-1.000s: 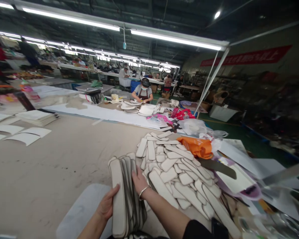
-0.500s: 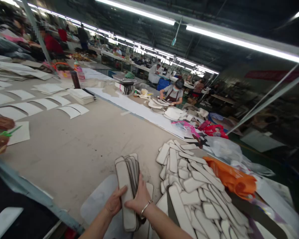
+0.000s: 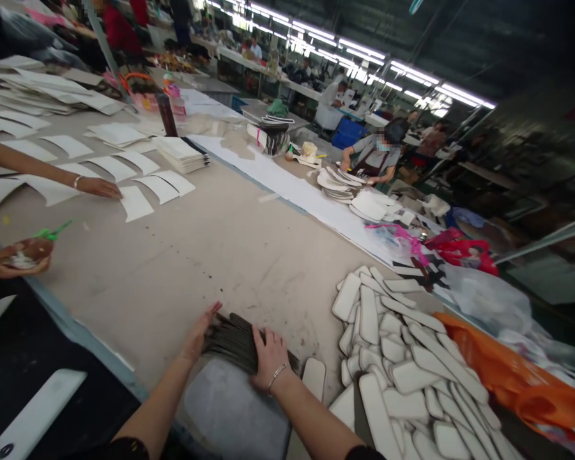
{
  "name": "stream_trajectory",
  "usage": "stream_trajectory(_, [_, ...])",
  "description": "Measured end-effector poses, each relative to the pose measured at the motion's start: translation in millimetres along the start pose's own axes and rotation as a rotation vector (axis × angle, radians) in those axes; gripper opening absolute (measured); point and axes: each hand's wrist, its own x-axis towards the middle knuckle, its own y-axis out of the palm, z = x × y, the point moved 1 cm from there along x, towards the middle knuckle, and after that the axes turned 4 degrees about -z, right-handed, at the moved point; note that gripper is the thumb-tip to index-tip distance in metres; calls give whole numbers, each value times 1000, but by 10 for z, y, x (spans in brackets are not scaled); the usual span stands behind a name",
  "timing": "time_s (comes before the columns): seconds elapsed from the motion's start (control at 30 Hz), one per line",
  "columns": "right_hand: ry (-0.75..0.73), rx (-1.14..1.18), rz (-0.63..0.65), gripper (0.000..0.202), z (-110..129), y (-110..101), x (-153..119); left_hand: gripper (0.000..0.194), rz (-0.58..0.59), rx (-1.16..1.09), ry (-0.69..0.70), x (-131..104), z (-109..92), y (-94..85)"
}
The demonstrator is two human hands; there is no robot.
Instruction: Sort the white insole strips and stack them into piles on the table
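Note:
A stack of pale padded strips with dark edges [image 3: 232,342] lies on the table in front of me, dark edges facing up. My left hand [image 3: 199,335] is against its left end, fingers stretched out flat. Across the top of the stack lies my right hand [image 3: 271,354], its fingers curved over it and its thumb hidden. Just below the stack is a grey rounded plate [image 3: 234,409]. A single strip [image 3: 314,378] lies right of my right hand, beside a large loose heap of similar strips [image 3: 397,364].
At left, a co-worker's hand [image 3: 100,187] touches white curved pieces [image 3: 137,203]; the other hand [image 3: 31,255] holds a brown object with a green tip. An orange bag [image 3: 522,370] borders the heap. Across the table sits a person in an apron [image 3: 376,156] by stacked pieces.
The stack, held upright between both hands before, now lies lower with its dark edges up. My left hand has let its fingers straighten. The co-worker's arm has reached out to the white pieces.

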Motion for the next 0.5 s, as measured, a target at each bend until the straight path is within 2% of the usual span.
stream_trajectory(0.1, [34,43,-5,136,-54,28,-29,52,102,80,-38,23,35,112])
stream_trajectory(0.2, [90,21,-14,133,-124,-2,-94,57,192,157,-102,-3,94,238])
stream_trajectory(0.27, [103,-9,-30,127,-158,-11,-117,60,223,220,-58,-17,147,287])
stream_trajectory(0.37, [83,-29,-69,116,-183,-11,-110,66,264,335,25,-12,220,300])
stream_trajectory(0.5, [79,-33,-71,115,-196,-15,-75,62,311,385,-22,16,278,262])
